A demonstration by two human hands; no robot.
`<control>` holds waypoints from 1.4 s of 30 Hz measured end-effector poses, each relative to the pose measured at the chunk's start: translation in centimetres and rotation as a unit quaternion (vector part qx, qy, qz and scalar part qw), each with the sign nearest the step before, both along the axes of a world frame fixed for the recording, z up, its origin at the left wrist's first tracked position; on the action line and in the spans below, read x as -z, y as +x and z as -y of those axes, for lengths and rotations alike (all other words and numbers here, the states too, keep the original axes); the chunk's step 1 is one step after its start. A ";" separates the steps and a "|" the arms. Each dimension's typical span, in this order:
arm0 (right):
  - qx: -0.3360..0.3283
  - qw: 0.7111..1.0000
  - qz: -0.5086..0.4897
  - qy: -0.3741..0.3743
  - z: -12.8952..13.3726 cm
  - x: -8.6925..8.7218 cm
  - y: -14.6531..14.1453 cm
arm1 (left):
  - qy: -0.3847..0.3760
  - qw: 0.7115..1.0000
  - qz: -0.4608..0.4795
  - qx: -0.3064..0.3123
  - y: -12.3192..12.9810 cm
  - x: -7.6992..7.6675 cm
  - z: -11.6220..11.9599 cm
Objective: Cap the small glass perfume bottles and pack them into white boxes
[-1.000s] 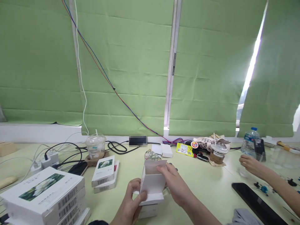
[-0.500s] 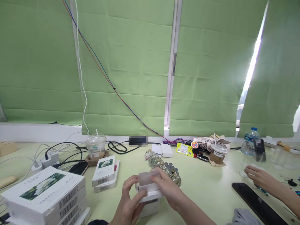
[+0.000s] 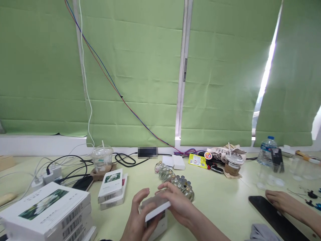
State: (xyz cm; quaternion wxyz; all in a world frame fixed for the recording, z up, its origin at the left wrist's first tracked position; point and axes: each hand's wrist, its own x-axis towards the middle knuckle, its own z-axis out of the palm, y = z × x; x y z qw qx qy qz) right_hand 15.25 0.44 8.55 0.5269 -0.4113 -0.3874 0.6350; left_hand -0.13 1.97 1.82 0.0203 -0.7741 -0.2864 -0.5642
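Note:
A small white box [image 3: 157, 210] is held between my two hands at the bottom centre, tilted, with a greyish upper face. My left hand [image 3: 140, 214] grips its left side, fingers partly round it. My right hand [image 3: 177, 204] closes on its right side and top edge. Beneath it, another white box [image 3: 162, 226] stands on the table, partly hidden by my hands. Just behind my hands lies a row of round glass-like pieces [image 3: 173, 177] with grey discs beside them.
White flower-picture boxes are stacked at the left [image 3: 45, 211], with two more [image 3: 111, 187] behind. Cables and a plastic cup [image 3: 102, 159] stand beyond. At the right are another person's hand [image 3: 283, 202], a black flat object [image 3: 276, 217], a cup [image 3: 233, 164] and a bottle [image 3: 267, 152].
The held box has tilted, its top face now leaning and its white edge facing me. My fingers have shifted on it. The other person's hand has moved down onto the black object.

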 end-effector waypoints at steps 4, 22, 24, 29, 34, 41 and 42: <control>0.008 0.995 -0.092 0.021 -0.3 1.1 -0.8 | -0.038 0.999 0.020 -0.015 0.2 -0.6 0.3; -0.005 0.985 0.010 0.174 -1.0 9.3 -3.2 | -0.099 0.985 0.063 -0.124 -1.5 -0.8 -2.1; 0.004 0.987 0.012 0.162 -1.2 9.5 -3.2 | -0.137 0.979 0.096 -0.114 -1.5 -0.9 -2.0; 0.027 0.993 -0.013 0.118 -1.9 9.8 -3.0 | -0.261 0.938 0.220 -0.070 -1.4 -0.7 -2.1; 0.020 0.995 0.059 0.076 -1.0 8.4 -3.0 | -0.347 0.873 0.341 -0.038 -1.7 0.5 -3.3; 0.058 0.994 0.063 0.070 -0.6 6.1 -2.7 | -0.384 0.788 0.482 0.025 -2.0 0.5 -4.2; 0.073 0.993 0.050 0.077 -0.8 5.6 -2.6 | -0.378 0.777 0.502 0.041 -2.1 0.6 -4.3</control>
